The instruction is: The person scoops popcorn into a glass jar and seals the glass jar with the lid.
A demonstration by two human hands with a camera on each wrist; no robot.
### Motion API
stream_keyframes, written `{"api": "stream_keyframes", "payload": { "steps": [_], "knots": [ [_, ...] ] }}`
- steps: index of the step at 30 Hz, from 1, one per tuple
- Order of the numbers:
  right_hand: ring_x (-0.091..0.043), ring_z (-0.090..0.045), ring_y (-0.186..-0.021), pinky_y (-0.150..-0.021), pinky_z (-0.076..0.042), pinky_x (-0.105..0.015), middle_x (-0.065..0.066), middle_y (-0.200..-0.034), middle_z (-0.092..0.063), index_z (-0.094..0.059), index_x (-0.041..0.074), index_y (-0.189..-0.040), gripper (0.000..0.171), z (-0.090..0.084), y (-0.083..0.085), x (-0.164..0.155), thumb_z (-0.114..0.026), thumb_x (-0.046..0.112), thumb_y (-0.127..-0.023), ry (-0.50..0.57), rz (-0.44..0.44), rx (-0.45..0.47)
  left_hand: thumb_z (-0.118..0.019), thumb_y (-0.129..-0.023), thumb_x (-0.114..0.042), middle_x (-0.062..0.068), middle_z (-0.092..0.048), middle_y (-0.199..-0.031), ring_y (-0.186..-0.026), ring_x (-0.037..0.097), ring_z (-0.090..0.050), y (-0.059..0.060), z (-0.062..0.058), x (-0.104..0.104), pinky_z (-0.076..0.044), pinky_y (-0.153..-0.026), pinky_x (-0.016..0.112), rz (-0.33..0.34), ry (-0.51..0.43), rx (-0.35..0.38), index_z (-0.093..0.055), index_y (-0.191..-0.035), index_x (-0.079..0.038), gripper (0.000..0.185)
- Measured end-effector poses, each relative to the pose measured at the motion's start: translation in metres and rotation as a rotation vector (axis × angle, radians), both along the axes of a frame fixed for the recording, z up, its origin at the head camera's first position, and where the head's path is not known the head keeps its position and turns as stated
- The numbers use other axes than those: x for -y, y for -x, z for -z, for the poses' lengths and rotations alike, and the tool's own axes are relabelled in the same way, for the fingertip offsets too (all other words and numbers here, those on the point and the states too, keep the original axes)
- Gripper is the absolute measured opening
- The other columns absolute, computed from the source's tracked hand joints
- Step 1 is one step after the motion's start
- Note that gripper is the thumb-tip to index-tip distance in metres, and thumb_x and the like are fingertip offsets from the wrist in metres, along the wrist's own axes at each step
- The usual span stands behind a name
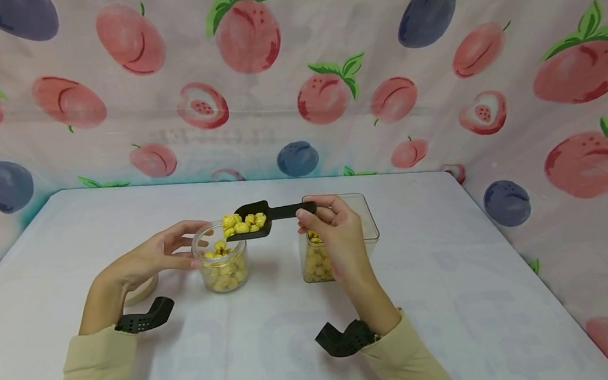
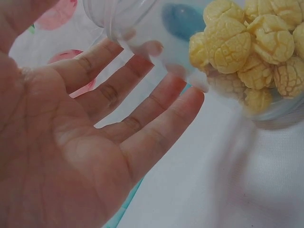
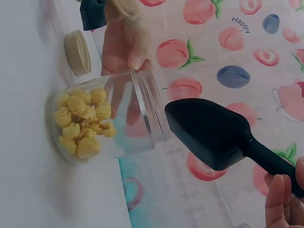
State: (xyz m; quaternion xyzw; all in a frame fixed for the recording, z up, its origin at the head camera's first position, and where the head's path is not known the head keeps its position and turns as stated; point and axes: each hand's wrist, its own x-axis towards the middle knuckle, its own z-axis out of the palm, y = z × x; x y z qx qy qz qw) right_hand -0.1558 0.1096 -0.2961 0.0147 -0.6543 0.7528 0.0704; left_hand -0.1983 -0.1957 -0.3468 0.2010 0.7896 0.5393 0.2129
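Note:
A round clear jar (image 1: 223,267) partly filled with yellow puffed snacks (image 2: 247,47) stands on the white table (image 1: 447,274). My left hand (image 1: 194,245) holds the jar from its left side, thumb near the rim (image 3: 137,57) and fingertips (image 2: 190,95) against the wall. My right hand (image 1: 327,223) pinches the handle of a black scoop (image 1: 255,216). The scoop's bowl carries several yellow snacks and hovers just over the jar's mouth. In the right wrist view the scoop's underside (image 3: 209,130) sits close to the jar (image 3: 104,118).
A square clear container (image 1: 361,218) holding more yellow snacks stands behind my right hand. A beige lid (image 1: 143,291) lies on the table by my left wrist. Fruit-printed cloth (image 1: 434,86) walls the back and right sides.

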Motion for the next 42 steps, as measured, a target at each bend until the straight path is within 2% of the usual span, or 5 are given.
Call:
{"api": "stream_keyframes", "payload": {
  "steps": [8,19,27,34,42],
  "knots": [
    [-0.015,-0.06,-0.066,-0.076,-0.054,-0.028,0.001,-0.081,-0.067,-0.059,0.003,-0.11,0.027,0.0002,-0.0005,0.0012,-0.068,0.005,-0.084,-0.011,-0.012,-0.032,-0.067,-0.084,-0.014,0.016,-0.038,-0.14,-0.123,0.028,-0.042,0.0007,-0.0001,0.0004,-0.039,-0.098,0.048,0.0,0.0,-0.004,-0.035,-0.14,-0.011,0.065],
    [-0.015,-0.061,-0.066,-0.077,-0.054,-0.028,0.0,-0.081,-0.067,-0.06,0.004,-0.11,0.028,-0.0003,-0.0009,0.0019,-0.068,0.006,-0.084,-0.038,-0.007,-0.038,-0.068,-0.083,-0.013,0.014,-0.043,-0.135,-0.12,0.023,-0.043,0.0008,-0.0005,0.0017,-0.045,-0.091,0.029,-0.001,-0.02,-0.004,-0.036,-0.139,-0.011,0.065],
    [-0.015,-0.061,-0.069,-0.078,-0.054,-0.027,-0.002,-0.081,-0.066,-0.062,0.008,-0.107,0.025,-0.0007,-0.0021,0.0013,-0.069,0.009,-0.084,-0.093,0.007,-0.066,-0.068,-0.083,-0.011,-0.002,-0.048,-0.129,-0.12,0.023,-0.043,0.0019,0.0006,0.0027,-0.047,-0.09,0.026,0.006,-0.033,0.0,-0.036,-0.139,-0.01,0.064],
    [-0.019,-0.061,-0.074,-0.077,-0.055,-0.029,-0.011,-0.088,-0.068,-0.063,0.011,-0.108,0.025,-0.0035,-0.0059,-0.0003,-0.069,0.015,-0.084,-0.196,0.034,-0.126,-0.067,-0.084,-0.012,0.006,-0.045,-0.133,-0.121,0.027,-0.04,0.0031,0.002,0.0038,-0.049,-0.089,0.025,0.003,-0.029,0.0,-0.035,-0.139,-0.011,0.064],
    [-0.019,-0.06,-0.072,-0.075,-0.055,-0.028,-0.007,-0.087,-0.068,-0.063,0.012,-0.107,0.024,-0.0046,-0.006,-0.0019,-0.069,0.014,-0.084,-0.201,0.051,-0.176,-0.067,-0.083,-0.013,0.011,-0.042,-0.135,-0.122,0.028,-0.04,0.0021,0.0003,0.0027,-0.048,-0.089,0.025,-0.006,-0.023,0.012,-0.036,-0.139,-0.012,0.064]
  ]
}}
